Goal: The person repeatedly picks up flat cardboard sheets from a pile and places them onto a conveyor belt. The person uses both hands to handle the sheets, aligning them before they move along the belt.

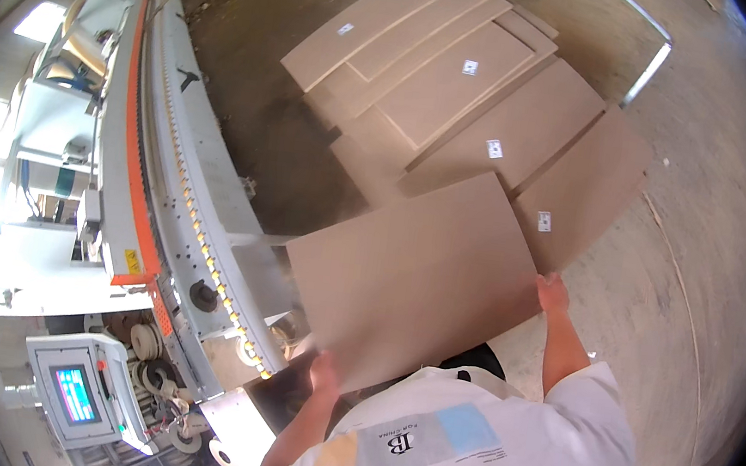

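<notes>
Left hand: my left hand (324,374) grips the near left edge of a brown board (414,280).
Right hand: my right hand (552,292) clasps its right corner.
Board: held tilted in the air, beside the long white machine (186,163).
Floor: more boards (464,95) lie stacked beyond.

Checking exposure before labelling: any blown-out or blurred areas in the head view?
Head view: window light blows out the left edge beside the machine; straight edges bow toward the black rim; the held board and both hands, left hand, right hand, look slightly soft.
</notes>
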A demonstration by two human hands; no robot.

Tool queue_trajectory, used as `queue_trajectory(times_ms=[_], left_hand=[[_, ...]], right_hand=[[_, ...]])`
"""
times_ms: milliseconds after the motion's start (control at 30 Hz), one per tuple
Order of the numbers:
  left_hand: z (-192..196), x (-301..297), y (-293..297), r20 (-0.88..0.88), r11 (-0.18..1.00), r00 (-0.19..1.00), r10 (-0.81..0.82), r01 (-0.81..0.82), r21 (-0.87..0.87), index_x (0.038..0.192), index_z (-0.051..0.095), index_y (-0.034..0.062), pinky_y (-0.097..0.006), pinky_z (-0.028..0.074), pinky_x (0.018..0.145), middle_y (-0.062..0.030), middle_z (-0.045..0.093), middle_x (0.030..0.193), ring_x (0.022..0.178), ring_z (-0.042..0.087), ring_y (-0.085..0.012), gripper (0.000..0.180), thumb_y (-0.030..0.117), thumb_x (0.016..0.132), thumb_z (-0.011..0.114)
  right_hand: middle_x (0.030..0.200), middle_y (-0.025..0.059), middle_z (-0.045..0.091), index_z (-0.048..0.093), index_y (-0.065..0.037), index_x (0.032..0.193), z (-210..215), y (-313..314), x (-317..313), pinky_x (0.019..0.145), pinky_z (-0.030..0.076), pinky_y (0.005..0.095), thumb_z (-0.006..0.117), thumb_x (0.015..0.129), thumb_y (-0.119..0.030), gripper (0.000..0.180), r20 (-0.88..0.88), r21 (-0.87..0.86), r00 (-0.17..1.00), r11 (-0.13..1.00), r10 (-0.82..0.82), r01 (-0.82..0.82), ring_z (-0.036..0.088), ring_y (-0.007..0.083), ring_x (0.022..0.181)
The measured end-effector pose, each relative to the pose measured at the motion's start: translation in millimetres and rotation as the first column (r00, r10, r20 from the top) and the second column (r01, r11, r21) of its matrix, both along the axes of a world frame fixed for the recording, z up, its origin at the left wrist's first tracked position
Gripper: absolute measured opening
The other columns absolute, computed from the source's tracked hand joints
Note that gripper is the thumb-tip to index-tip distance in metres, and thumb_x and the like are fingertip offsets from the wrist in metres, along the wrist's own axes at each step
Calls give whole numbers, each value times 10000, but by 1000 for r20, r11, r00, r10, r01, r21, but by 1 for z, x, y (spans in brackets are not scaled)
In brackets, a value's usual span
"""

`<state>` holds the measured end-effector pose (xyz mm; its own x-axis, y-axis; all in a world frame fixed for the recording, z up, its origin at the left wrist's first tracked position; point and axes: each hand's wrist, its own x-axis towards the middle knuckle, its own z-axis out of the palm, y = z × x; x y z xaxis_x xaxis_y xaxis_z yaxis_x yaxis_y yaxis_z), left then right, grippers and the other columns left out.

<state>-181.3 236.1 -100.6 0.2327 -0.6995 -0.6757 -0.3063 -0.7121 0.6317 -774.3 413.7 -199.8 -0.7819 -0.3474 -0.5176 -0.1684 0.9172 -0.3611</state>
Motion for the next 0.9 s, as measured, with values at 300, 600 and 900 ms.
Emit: queue_trajectory(times_ms=[300,600,900], left_hand=[[-25,48,-22,286,978,945,-160,191,-84,1012,696,30,-382,502,727,-82,671,889,844,636,-200,360,371,997,584],[69,75,-29,422,975,906,-36,124,-183,987,712,14,-426,479,738,-119,636,827,768,590,-267,438,428,945,574],[145,158,-13,609,988,778,154,-103,-118,1112,726,66,-507,491,937,-203,711,1140,1094,656,-402,576,565,936,497]], right_hand=[[1339,294,593,605,41,1321,56,-39,17,1098,374,470,345,971,-698,858,245,27,961,991,-131,128,496,422,1334],[1187,213,699,678,50,1197,57,-59,92,1008,446,451,326,1013,-639,796,161,-225,983,967,-83,119,614,389,1174],[1204,231,692,682,63,1186,73,-153,190,1013,453,445,340,1008,-626,790,227,-176,969,983,97,-57,628,383,1175]])
